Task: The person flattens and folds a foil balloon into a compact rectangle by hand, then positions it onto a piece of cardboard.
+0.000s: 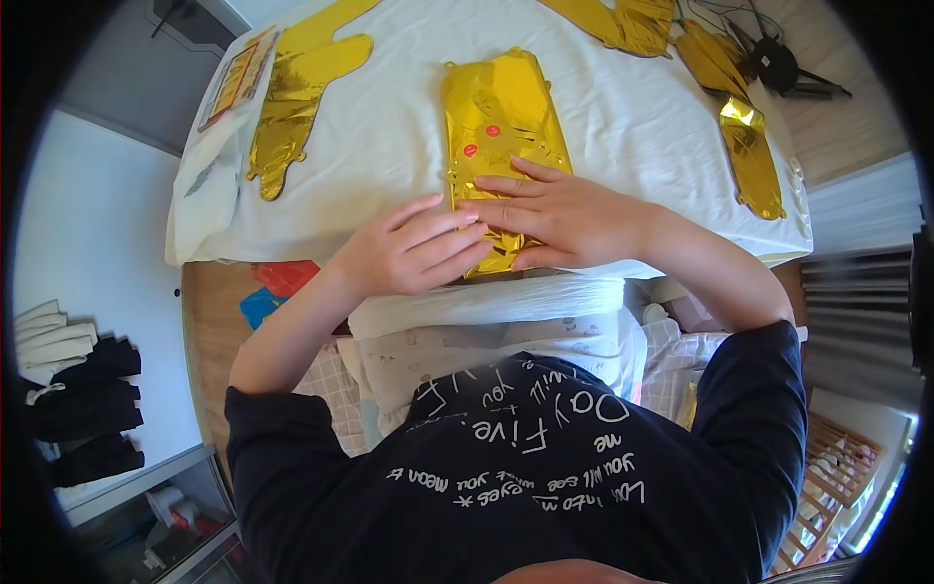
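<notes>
A shiny gold foil balloon (506,92), flat and folded into a long shape, lies in front of me on a table with a white cloth (379,136). Two small red round stickers (493,130) show on its upper face. My right hand (579,222) lies palm down across the near part of the balloon, fingers spread. Over the balloon's near left edge reaches my left hand (404,251), its fingers stretched out and their tips on the foil beside my right fingers. Neither hand grips anything that I can see.
Another flat gold foil balloon (290,112) lies at left, beside a printed package (238,78) and a clear plastic bag (209,185). More gold foil (754,161) lies at right, near a black device with cables (775,63). Red plastic (284,276) shows below the table's near edge.
</notes>
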The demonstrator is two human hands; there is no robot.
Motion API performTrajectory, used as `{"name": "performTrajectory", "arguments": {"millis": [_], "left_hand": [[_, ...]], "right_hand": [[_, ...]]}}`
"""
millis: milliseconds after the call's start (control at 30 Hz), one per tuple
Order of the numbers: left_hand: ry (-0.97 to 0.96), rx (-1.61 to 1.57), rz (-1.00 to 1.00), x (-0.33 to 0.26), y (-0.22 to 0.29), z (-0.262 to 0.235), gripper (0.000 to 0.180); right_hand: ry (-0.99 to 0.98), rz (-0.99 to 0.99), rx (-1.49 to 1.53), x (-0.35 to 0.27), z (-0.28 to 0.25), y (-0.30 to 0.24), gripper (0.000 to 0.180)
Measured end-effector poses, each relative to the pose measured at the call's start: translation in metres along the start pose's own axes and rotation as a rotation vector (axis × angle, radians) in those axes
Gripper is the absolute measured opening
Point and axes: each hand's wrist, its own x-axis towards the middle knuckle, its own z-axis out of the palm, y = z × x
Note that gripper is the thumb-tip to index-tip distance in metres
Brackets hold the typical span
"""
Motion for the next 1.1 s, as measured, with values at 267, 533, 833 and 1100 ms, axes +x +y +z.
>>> {"name": "performTrajectory", "arguments": {"millis": [267,533,833,1100], "left_hand": [[0.020,-0.057,-0.129,-0.006,0.006,0.007,0.022],[0.116,-0.274,-0.271,-0.022,0.010,0.013,0.015],[0.210,-0.384,-0.329,-0.037,0.015,0.017,0.022],[0.047,-0.096,-0.631,-0.031,0.015,0.008,0.062]], "right_hand": [[0.218,0.170,0.856,-0.006,-0.020,0.012,0.059],[0.337,0.134,0.019,-0.061,-0.011,-0.010,0.058],[0.533,0.236,-0.245,-0.054,0.028,-0.032,0.042],[0.557,0.193,-0.266,-0.053,0.025,-0.028,0.034]]}}
